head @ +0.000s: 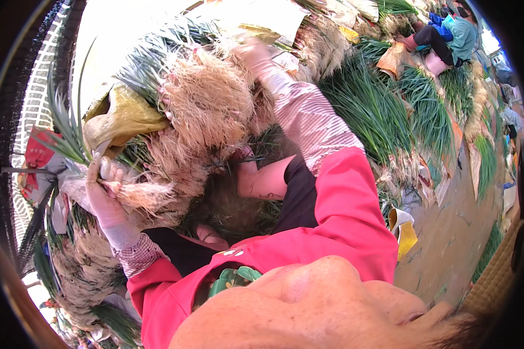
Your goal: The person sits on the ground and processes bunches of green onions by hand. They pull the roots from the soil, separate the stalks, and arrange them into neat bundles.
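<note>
My left hand (102, 192) grips a small bunch of green onion-like plants (142, 194). Their long leaves rise up and to the left, and their pale roots point right. Beside that hand lies a yellow-brown plastic sack (131, 115). In front of me is a large heap of the same plants (205, 96), with tangled tan roots facing me and leaves toward the back. Over the heap's far right edge reaches my right hand (251, 50). Motion blur hides its fingers and whether it holds anything.
More bundles of green plants (371, 100) lie along the right, some among paper sheets (393, 56). A seated person (452, 39) is at the far right. White netting (43, 78) runs along the left. A yellow-and-white wrapper (404, 233) lies on the brown floor (441, 244).
</note>
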`<action>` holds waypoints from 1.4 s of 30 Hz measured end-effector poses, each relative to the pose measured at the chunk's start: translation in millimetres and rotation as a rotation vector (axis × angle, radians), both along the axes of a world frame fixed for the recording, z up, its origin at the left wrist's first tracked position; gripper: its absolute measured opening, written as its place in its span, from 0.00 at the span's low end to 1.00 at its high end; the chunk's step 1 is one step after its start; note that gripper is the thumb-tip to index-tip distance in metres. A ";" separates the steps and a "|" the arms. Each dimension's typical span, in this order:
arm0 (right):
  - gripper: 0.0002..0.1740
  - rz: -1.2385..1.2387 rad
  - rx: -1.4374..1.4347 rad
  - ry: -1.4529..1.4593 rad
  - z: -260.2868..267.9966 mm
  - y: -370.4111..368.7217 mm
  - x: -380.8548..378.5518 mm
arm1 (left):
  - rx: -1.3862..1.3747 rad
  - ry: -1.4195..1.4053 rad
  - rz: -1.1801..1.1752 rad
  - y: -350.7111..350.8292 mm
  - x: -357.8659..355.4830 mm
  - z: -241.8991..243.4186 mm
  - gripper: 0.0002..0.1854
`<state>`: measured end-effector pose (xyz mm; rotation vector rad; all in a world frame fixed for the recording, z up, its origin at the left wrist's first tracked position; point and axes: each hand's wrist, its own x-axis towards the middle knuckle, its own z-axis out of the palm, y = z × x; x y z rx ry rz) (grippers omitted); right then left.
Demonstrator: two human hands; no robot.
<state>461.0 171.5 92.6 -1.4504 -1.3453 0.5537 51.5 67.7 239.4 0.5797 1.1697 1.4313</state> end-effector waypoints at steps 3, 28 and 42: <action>0.11 -0.434 0.226 0.228 -55.4 32.3 127.6 | 0.134 -0.155 -0.514 -7.6 31.3 11.3 0.12; 0.19 -0.016 -0.181 -0.736 -84.1 -7.6 88.0 | 0.066 -0.355 -0.715 28.8 74.6 -76.8 0.20; 0.27 0.100 0.253 -0.637 95.2 55.8 -31.9 | 0.324 -0.688 -0.420 -42.5 -38.7 -60.6 0.17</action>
